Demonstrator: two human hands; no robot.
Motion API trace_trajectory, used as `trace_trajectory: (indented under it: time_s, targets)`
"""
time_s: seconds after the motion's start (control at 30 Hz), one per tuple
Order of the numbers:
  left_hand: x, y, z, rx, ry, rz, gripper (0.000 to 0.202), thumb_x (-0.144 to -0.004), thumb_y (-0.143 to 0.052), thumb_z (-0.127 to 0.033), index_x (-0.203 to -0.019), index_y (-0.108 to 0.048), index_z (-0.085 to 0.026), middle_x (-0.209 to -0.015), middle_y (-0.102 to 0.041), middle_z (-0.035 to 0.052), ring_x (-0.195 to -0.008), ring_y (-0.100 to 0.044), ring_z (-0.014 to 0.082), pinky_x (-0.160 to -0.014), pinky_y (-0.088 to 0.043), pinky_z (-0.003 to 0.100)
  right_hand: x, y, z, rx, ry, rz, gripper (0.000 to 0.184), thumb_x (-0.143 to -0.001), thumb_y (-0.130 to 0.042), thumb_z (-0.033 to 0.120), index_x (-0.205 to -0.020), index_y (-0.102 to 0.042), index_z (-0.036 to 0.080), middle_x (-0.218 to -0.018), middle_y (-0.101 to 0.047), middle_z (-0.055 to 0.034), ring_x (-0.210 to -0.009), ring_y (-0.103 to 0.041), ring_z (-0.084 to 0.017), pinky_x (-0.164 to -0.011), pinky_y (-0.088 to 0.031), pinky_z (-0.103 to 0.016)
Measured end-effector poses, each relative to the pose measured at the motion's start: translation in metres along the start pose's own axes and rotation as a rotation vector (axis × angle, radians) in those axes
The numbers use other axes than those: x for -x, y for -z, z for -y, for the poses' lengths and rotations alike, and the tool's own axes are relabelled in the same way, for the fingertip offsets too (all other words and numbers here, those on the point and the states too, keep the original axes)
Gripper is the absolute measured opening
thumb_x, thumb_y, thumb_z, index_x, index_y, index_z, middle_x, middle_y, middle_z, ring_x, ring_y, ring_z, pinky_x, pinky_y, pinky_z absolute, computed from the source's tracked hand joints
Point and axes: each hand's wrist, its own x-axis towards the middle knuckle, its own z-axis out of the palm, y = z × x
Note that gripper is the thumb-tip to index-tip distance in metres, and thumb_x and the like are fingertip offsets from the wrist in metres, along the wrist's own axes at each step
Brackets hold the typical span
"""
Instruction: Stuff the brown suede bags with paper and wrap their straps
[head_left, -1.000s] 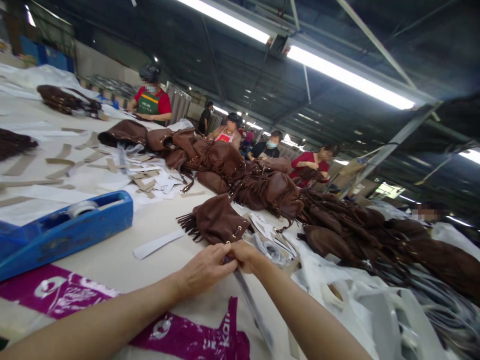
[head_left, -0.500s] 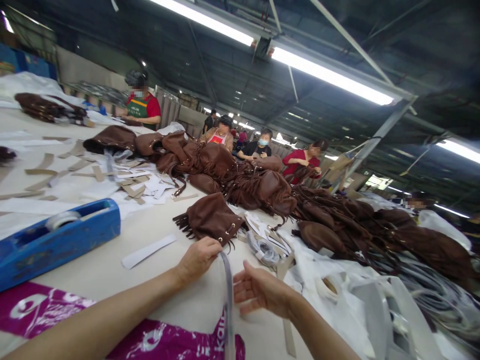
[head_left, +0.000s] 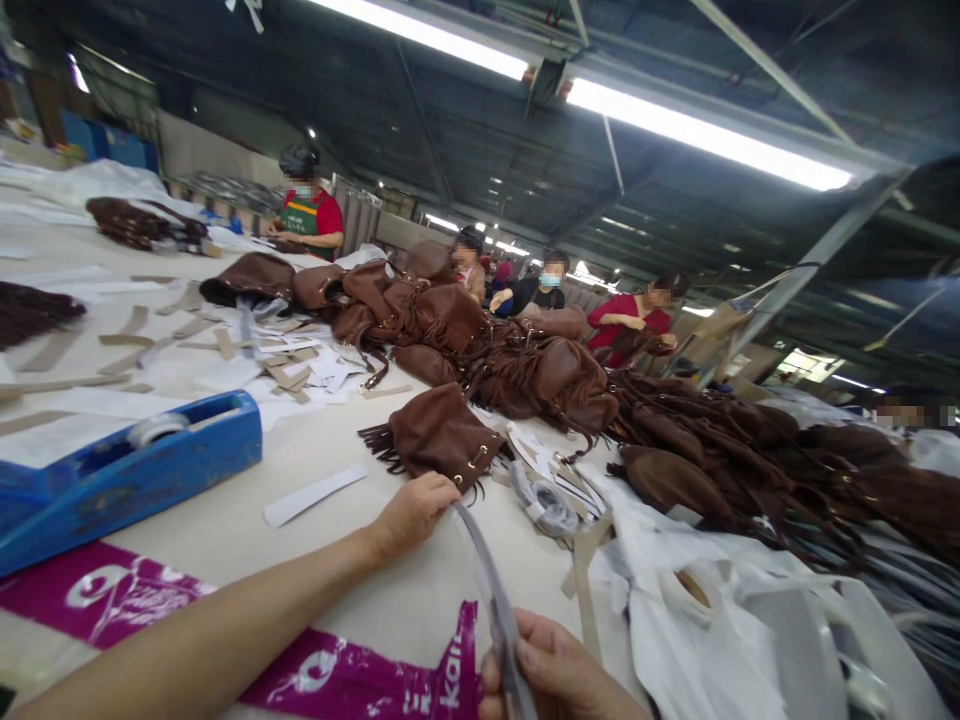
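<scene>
My left hand (head_left: 409, 512) pinches the top end of a grey strip (head_left: 484, 572), just in front of a small brown fringed bag (head_left: 439, 436) lying on the table. The strip curves down to my right hand (head_left: 551, 672) at the bottom edge. That hand's thumb and fingers are closed round the strip's lower part. Both forearms reach in from the bottom of the picture.
A blue tape dispenser (head_left: 127, 470) stands at the left, a magenta printed bag (head_left: 352, 670) under my arms. A long heap of brown bags (head_left: 570, 375) runs across the beige table (head_left: 232, 520). Cardboard and paper strips (head_left: 292, 362) lie scattered. White plastic and tape rolls (head_left: 690, 590) at right. Several people work behind.
My right hand has slid down along the grey strip toward me and closed on it. My left hand stays at the strip's top end by the small bag.
</scene>
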Motion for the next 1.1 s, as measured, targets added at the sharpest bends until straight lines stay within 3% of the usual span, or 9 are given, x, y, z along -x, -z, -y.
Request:
trace_trajectory:
  time_s: [0.23,0.33,0.43,0.57,0.63,0.7,0.8,1.0,1.1]
  targets:
    - [0.006,0.008,-0.001,-0.054,-0.045,0.113,0.033,-0.093,-0.035,-0.01,-0.112,-0.061,-0.016,-0.111,-0.064,0.0119,-0.103,-0.055,0.0218,-0.091,-0.046,0.037,0.011,-0.009,0.013,-0.083,0.226,-0.114,0.031,-0.07,-0.084,0.021,-0.094,-0.064,0.017,-0.078,-0.065,0.001,-0.057,-0.06,-0.005,-0.045,-0.041,-0.012]
    - [0.007,0.015,-0.023,-0.152,-0.009,0.135,0.05,-0.085,-0.049,-0.012,-0.135,-0.045,-0.017,-0.132,-0.052,0.0156,-0.12,-0.046,0.0277,-0.1,-0.039,0.048,0.007,-0.005,0.012,-0.072,0.276,-0.141,0.033,-0.069,-0.084,0.021,-0.095,-0.063,0.018,-0.08,-0.065,0.0003,-0.058,-0.059,-0.005,-0.047,-0.042,-0.013]
    - [0.001,0.017,-0.055,-0.121,-0.1,0.113,0.072,-0.083,-0.058,-0.022,-0.146,-0.025,-0.016,-0.144,-0.041,0.0184,-0.13,-0.037,0.0299,-0.107,-0.031,0.05,0.003,-0.001,0.005,-0.026,0.26,-0.081,0.039,-0.067,-0.086,0.028,-0.096,-0.061,0.019,-0.079,-0.067,0.0002,-0.056,-0.061,-0.007,-0.047,-0.044,-0.015]
    - [-0.012,0.005,-0.08,-0.025,-0.2,0.092,0.026,-0.096,-0.036,-0.021,-0.11,-0.058,-0.017,-0.097,-0.067,0.0098,-0.094,-0.059,0.0212,-0.089,-0.041,0.037,0.006,-0.004,-0.001,0.02,0.161,-0.137,0.043,-0.067,-0.085,0.038,-0.098,-0.061,0.021,-0.074,-0.067,0.0012,-0.055,-0.064,-0.009,-0.044,-0.039,-0.015]
    - [-0.015,-0.001,-0.081,-0.017,-0.184,0.087,0.03,-0.098,-0.031,-0.02,-0.093,-0.06,-0.017,-0.08,-0.066,0.0063,-0.078,-0.059,0.0185,-0.078,-0.042,0.032,0.011,-0.006,-0.003,0.047,0.108,-0.179,0.044,-0.063,-0.087,0.042,-0.091,-0.062,0.019,-0.071,-0.066,0.0013,-0.052,-0.062,-0.007,-0.045,-0.037,-0.014]
    - [-0.014,-0.005,-0.077,0.005,-0.173,0.102,0.03,-0.098,-0.032,-0.023,-0.09,-0.06,-0.017,-0.078,-0.065,0.0058,-0.076,-0.058,0.0181,-0.074,-0.041,0.03,0.015,-0.006,-0.005,0.05,0.117,-0.182,0.046,-0.056,-0.091,0.041,-0.085,-0.063,0.018,-0.066,-0.062,0.0039,-0.049,-0.057,-0.004,-0.046,-0.036,-0.015]
    - [-0.009,-0.008,-0.069,0.084,-0.109,0.12,0.03,-0.098,-0.034,-0.026,-0.092,-0.062,-0.017,-0.082,-0.066,0.0054,-0.079,-0.058,0.0177,-0.076,-0.041,0.029,0.014,-0.002,-0.007,0.032,0.275,-0.21,0.049,-0.052,-0.092,0.037,-0.089,-0.063,0.023,-0.066,-0.058,0.0055,-0.053,-0.055,-0.007,-0.048,-0.038,-0.019]
    - [-0.008,-0.01,-0.058,0.302,0.202,0.117,0.032,-0.094,-0.044,-0.033,-0.076,-0.065,-0.017,-0.076,-0.066,0.0023,-0.076,-0.058,0.0161,-0.076,-0.042,0.026,-0.02,-0.009,0.013,0.066,0.564,-0.461,0.043,-0.059,-0.088,0.038,-0.094,-0.066,0.026,-0.092,-0.07,-0.0029,-0.086,-0.065,-0.018,-0.045,-0.036,-0.018]
    - [-0.016,-0.008,-0.058,0.588,0.337,0.159,0.034,-0.091,-0.047,-0.036,-0.069,-0.062,-0.015,-0.072,-0.065,0.0026,-0.07,-0.059,0.0154,-0.071,-0.044,0.025,-0.042,-0.018,0.029,0.242,0.722,-0.552,0.041,-0.066,-0.083,0.043,-0.099,-0.067,0.023,-0.101,-0.071,-0.0062,-0.074,-0.062,-0.016,-0.043,-0.037,-0.02]
